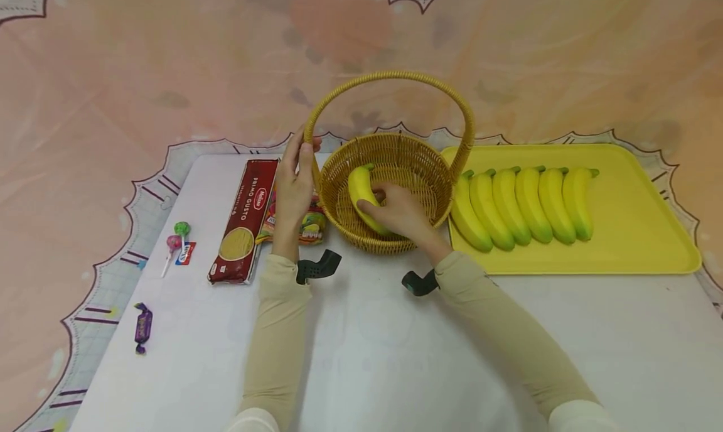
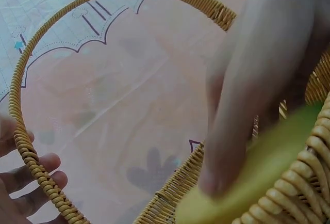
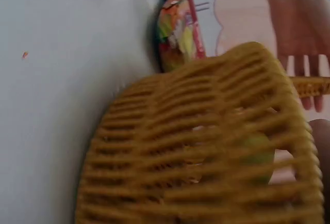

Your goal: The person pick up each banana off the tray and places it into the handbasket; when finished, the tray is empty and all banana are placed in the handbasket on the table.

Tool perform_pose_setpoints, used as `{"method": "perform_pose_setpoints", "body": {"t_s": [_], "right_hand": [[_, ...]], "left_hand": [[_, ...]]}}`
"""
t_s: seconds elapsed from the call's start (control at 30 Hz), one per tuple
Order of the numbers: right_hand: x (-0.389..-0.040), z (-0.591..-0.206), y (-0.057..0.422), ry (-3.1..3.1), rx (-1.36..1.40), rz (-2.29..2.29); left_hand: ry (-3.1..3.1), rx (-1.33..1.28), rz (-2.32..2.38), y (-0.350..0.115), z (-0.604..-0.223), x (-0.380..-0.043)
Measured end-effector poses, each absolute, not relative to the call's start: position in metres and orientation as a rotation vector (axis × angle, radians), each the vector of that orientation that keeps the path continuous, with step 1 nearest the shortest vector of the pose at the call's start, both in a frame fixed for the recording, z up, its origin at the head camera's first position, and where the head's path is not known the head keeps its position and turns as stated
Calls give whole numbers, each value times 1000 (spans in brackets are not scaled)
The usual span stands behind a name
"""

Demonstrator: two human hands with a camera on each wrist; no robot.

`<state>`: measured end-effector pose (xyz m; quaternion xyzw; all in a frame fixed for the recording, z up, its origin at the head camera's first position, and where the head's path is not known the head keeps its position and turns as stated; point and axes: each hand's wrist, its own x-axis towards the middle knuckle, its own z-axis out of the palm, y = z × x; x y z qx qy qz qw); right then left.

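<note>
A wicker basket (image 1: pixel 390 243) with a tall arched handle (image 1: pixel 390 75) stands in the middle of the table. My left hand (image 1: pixel 295 184) grips the left foot of that handle; in the left wrist view its fingers (image 2: pixel 49 167) curl round the wicker. Inside the basket my right hand (image 1: pixel 402 212) holds a yellow banana (image 1: pixel 361 190) between thumb and fingers. Seen from the left wrist, the banana (image 2: pixel 242 182) lies low, just within the woven rim. The basket's side (image 3: pixel 196 146) fills much of the right wrist view and mostly hides the banana behind its weave.
Right of the basket, a yellow tray (image 1: pixel 644 212) bears a row of several bananas (image 1: pixel 528 206). To the left lie a red pasta pack (image 1: pixel 243 221), a colourful snack bag (image 1: pixel 312 225), lollipops (image 1: pixel 175 240) and a purple wrapped candy (image 1: pixel 144 325). A patterned cloth (image 1: pixel 226 61) hangs behind.
</note>
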<state>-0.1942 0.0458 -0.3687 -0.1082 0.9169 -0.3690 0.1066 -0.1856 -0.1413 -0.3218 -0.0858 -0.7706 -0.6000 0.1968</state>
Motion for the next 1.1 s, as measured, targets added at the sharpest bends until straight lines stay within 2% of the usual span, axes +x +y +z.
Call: {"method": "perform_pose_setpoints", "body": {"t_s": [0.1,0.3,0.47,0.77,1.1], "right_hand": [[-200,-373,32,2708,-298,-1011],[-204,-381,11,2719,-335,-820],[-199,-377,10,2677,-361,-828],[-172,-353,61,2657,-372,-1286],[-154,-358,125,2767,-288,-1710]], "left_hand": [[-2155,-239,-1688,-140,-318,-183],[-2149,-264,-1666,-146,-337,-196],[-2144,-279,-1659,-146,-342,-200],[-2143,-300,-1602,-142,-339,-204],[-2151,-267,-1594,-144,-341,-200]]}}
